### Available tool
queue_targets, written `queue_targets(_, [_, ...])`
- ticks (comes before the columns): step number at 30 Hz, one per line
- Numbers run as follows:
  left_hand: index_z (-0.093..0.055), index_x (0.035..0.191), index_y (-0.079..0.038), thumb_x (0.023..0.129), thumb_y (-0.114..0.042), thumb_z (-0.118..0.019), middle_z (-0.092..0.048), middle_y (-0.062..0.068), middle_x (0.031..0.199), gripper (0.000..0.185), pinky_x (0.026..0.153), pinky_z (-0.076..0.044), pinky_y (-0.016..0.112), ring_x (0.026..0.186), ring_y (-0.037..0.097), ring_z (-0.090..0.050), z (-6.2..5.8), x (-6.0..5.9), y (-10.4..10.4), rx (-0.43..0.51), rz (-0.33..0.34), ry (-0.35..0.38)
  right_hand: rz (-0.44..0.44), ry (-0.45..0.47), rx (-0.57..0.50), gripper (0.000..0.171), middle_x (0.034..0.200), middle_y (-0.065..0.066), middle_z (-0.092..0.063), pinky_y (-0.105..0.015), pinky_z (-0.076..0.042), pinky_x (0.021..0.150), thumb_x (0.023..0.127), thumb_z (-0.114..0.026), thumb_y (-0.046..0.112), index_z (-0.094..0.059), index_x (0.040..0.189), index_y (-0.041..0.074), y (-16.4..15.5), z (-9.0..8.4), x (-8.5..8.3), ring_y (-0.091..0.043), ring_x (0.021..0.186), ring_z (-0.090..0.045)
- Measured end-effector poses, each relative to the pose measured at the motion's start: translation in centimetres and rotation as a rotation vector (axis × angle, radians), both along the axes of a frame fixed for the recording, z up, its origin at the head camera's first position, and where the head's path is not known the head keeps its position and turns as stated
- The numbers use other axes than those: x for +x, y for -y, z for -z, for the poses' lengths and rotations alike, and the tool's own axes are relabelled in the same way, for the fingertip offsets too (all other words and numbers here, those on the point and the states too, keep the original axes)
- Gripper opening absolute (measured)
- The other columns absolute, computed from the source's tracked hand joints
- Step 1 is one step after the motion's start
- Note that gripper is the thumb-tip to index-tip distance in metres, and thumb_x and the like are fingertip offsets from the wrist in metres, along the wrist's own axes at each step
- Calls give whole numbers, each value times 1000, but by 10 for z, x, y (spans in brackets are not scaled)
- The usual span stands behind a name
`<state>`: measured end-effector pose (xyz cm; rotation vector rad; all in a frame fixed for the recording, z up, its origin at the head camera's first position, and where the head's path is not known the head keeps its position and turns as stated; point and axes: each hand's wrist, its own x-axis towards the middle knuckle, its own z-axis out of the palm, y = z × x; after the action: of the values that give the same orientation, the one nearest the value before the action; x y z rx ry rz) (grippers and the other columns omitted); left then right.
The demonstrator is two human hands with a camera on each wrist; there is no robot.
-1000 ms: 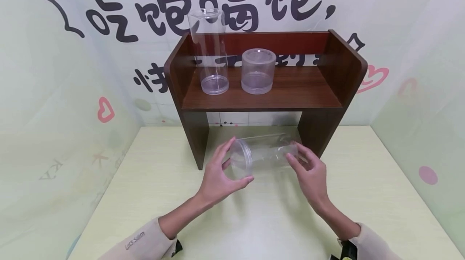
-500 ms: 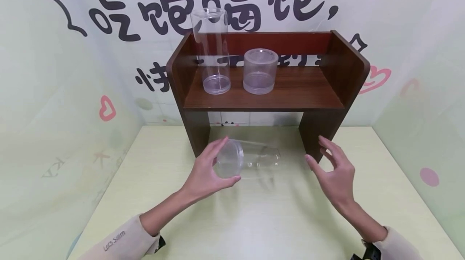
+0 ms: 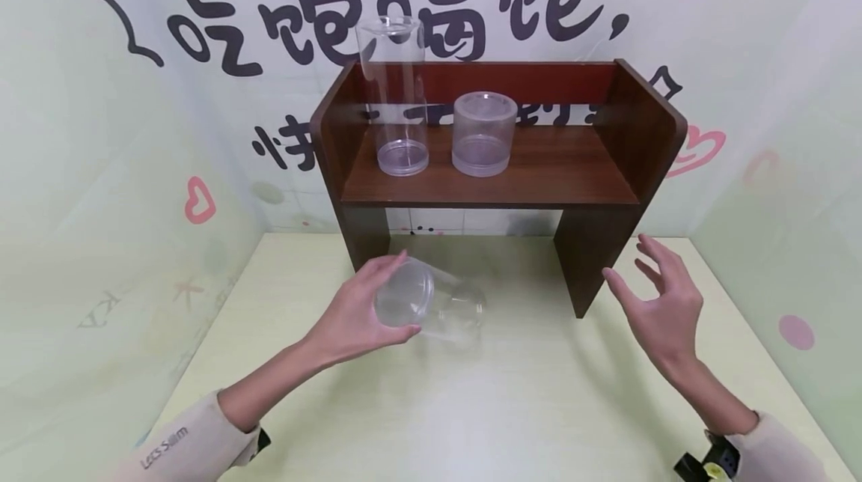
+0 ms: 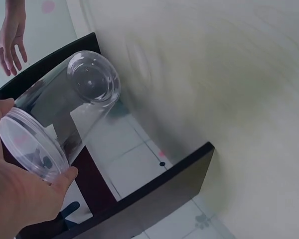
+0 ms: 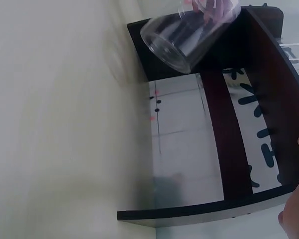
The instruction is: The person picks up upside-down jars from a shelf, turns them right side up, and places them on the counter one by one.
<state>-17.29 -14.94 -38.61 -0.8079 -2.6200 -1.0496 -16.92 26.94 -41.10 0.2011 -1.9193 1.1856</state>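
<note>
A pale yellow-green table [image 3: 512, 422] fills the foreground, its far edge meeting the back wall [image 3: 707, 10]. Against that far edge stands a dark brown wooden shelf [image 3: 498, 182] with two side panels, a low back board and open space beneath. The wall behind is a light, glossy backdrop printed with large black Chinese characters [image 3: 431, 10], pink hearts [image 3: 198, 201] and pink dots [image 3: 796, 332]. Matching pale panels close in the left and right sides. Light is soft and even.
</note>
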Motion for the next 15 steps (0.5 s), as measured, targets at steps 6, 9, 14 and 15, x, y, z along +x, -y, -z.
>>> queue_targets(6, [-51,156,-6,70,-33,-98,-57,15,147,102,89,-64,46,119,34,-65,-7,-2,11,-94,3,-7,-5,94,52,76,135,-15,-68,-10,-53,96,75,-89,-10,-64,145,7,-3,-11,-11,2,122,-62])
queue_targets(9, [-53,155,-6,70,-37,-97,-58,14,145,100,87,-64,45,117,33,-66,-9,-3,16,-156,0,-24,-3,133,81,79,137,-12,-69,-9,-52,95,78,-91,-4,-63,149,15,-4,-13,-17,7,122,-61])
queue_targets(14, [-55,154,-6,72,-41,-94,-60,12,142,98,81,-63,41,112,30,-66,-11,-4,24,-253,-3,-31,11,155,105,71,131,-12,-72,-8,-52,92,81,-90,1,-65,146,11,-5,-13,-25,13,114,-61])
queue_targets(15, [-55,153,-6,71,-41,-94,-61,13,141,97,80,-63,41,112,30,-66,-11,-4,25,-272,-4,-32,10,155,103,68,129,-13,-73,-8,-52,91,81,-90,1,-65,144,10,-4,-13,-26,13,113,-61])
